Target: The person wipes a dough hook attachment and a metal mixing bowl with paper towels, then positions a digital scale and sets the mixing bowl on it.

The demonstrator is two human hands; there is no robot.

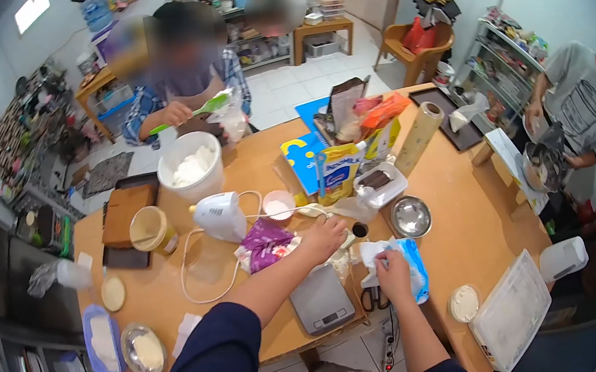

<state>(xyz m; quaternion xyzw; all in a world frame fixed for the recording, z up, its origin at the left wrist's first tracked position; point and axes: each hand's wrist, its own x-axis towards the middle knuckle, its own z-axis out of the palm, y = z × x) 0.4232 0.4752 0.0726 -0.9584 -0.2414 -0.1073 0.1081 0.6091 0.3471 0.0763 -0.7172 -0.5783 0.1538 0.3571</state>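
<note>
My left hand (324, 239) reaches over the table beyond the grey kitchen scale (320, 300). Its fingers are bent down near a small dark-topped item (359, 230); whether they hold anything is hidden. My right hand (394, 275) is closed on the white edge of a blue and white packet (414, 270), right of the scale. A purple packet (268, 243) lies left of my left hand, beside a white hand mixer (220, 218). Black scissors (373, 298) lie between the scale and the packet. A steel bowl (410, 217) stands beyond the packet.
Across the table a person (191, 86) holds a green spatula (212, 104) by a white tub (189, 164). Another person (583, 105) stands at the right with a bowl. A lidded tray (511, 312) lies at the right edge; the mixer cord loops over the left side.
</note>
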